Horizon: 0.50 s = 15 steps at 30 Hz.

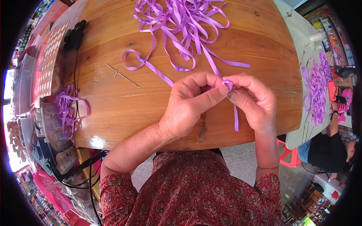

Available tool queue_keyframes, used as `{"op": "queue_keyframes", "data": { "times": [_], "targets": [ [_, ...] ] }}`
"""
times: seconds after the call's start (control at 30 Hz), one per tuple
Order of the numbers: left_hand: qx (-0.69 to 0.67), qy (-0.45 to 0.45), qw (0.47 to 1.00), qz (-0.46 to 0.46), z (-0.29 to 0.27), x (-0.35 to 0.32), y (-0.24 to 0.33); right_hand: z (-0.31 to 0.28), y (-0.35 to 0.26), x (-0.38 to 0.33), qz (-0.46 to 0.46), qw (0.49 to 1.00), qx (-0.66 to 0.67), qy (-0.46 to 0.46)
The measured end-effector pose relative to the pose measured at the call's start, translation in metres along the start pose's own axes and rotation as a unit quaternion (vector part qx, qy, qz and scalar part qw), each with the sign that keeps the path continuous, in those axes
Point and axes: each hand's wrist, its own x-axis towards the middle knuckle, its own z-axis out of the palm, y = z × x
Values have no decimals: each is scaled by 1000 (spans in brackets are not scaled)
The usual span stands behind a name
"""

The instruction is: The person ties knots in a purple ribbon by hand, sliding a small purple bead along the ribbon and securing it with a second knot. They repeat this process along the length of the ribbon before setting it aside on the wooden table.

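Observation:
Both my hands meet above the near part of the wooden table, pinching a purple ribbon point(236, 118) between them. The thumb and forefinger of my left hand point(192, 100) are closed on a small loop in it. From the other side my right hand point(254, 100) grips the same loop, thumb against forefinger. A short ribbon end hangs below the fingers. Longer lengths run from my hands toward a tangled heap of purple ribbon point(184, 19) at the far side, with several small knots along it. Whether the loop is part of a knot is hidden by my fingertips.
A thin twisted wire or cord point(122, 75) lies on the wooden table point(113, 116) to the left. More purple ribbon point(67, 113) hangs at the left edge, near a black cable point(76, 67). At right, ribbon piles point(316, 94) lie on a pale table beside a seated person point(328, 152).

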Motion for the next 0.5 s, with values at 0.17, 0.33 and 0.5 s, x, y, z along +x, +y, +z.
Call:
{"op": "queue_keyframes", "data": {
  "times": [0.17, 0.33, 0.5],
  "targets": [
    [-21, -26, 999, -42, -5, -1, 4, -4, 0, 2, 9, 997, 63, -44],
    [1, 10, 996, -83, -5, 3, 3, -5, -9, 4, -60, 985, -158, -32],
    [81, 38, 996, -20, -4, 6, -12, -8, -3, 3, -164, 953, -252, 23]
  ]
}}
